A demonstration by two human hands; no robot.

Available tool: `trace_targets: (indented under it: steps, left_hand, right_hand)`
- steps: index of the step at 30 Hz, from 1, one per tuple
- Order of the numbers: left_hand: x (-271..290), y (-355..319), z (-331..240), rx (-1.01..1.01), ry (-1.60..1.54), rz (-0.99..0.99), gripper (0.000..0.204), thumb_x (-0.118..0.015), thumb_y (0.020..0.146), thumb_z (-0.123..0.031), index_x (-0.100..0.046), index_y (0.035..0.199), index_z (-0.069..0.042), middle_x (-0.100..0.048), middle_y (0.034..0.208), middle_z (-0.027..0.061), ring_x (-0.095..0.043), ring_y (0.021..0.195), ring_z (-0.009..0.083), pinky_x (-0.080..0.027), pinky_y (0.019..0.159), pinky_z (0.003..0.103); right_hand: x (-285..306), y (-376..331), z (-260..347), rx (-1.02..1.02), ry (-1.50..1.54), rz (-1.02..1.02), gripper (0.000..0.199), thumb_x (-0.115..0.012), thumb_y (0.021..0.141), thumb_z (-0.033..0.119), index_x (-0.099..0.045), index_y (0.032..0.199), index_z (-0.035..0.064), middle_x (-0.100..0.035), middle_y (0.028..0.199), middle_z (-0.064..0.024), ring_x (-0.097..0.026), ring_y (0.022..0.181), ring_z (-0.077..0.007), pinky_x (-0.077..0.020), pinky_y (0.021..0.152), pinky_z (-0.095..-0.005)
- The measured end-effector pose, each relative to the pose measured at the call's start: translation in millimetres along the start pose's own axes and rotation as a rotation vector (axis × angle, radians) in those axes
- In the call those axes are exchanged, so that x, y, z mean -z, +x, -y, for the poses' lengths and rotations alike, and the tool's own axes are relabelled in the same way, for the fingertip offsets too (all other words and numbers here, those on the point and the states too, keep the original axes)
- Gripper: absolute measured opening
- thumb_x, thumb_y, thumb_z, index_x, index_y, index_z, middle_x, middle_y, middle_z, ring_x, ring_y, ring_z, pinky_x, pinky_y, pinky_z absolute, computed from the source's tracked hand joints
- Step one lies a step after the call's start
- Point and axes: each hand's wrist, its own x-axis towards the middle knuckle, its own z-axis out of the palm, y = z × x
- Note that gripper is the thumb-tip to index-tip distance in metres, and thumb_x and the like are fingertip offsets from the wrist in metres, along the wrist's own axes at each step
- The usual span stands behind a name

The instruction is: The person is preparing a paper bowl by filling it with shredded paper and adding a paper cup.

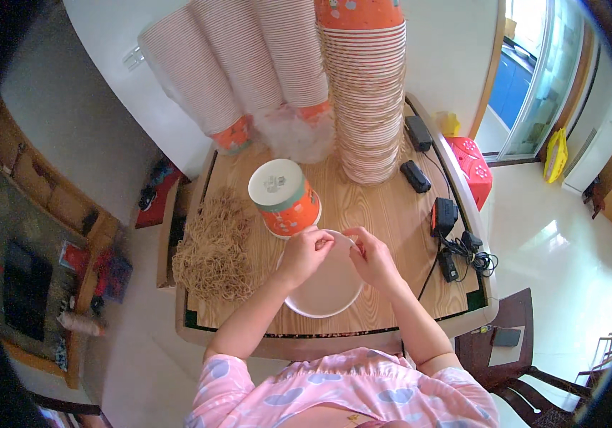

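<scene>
a: where's the open tub (322, 285) from the hands?

b: right below them, mouth up, near the middle of the table's (371, 210) near edge. the left hand (304, 255) is at the far left of its rim, the right hand (377, 260) at the far right, fingertips facing each other with a small gap between.

a: which one's nearer?

b: neither, as far as i can tell. both are at the rim, so i'd judge the next move turns on that short stretch between the fingertips.

a: are they closed?

b: both are, thumb against finger in a pinch. whether there's string or just rim between the tips is too small to tell.

a: any long axis to mind?

b: not across the mouth, which is round. the forearms reach in from the near edge, one on either side of it.

a: and the tan string (214, 250)?

b: piled by the left edge, so the left hand is the nearer one. the upside-down tub (291, 214) stands just beyond the open one, and the tall stack of tubs (366, 107) is toward the far right corner.
</scene>
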Motion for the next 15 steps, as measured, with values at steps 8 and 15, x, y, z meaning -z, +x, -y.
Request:
trace_targets:
  steps: [8,15]
  left_hand:
    - [6.1,1.4,-11.6,-0.036,0.08,0.086,0.007,-0.063,0.078,-0.011,-0.065,0.08,-0.005,-0.059,0.076,0.0093,-0.061,0.066,0.0236,-0.048,0.06,0.035]
    - [-1.4,-3.9,-6.9,-0.055,0.027,0.071,0.007,-0.063,0.078,-0.01,-0.066,0.082,-0.004,-0.06,0.078,0.0091,-0.061,0.069,0.0233,-0.048,0.061,0.034]
  right_hand:
    - [-5.2,-15.8,5.6,-0.094,0.043,0.085,0.033,-0.051,0.083,0.005,-0.049,0.115,0.0074,-0.051,0.062,-0.0073,-0.051,0.055,-0.0155,-0.0431,0.053,-0.0301]
    - [-9.6,-19.3,2.6,-0.065,0.108,0.02,0.031,-0.051,0.084,0.007,-0.049,0.115,0.0059,-0.051,0.063,-0.0069,-0.052,0.053,-0.0156,-0.0437,0.051,-0.0309]
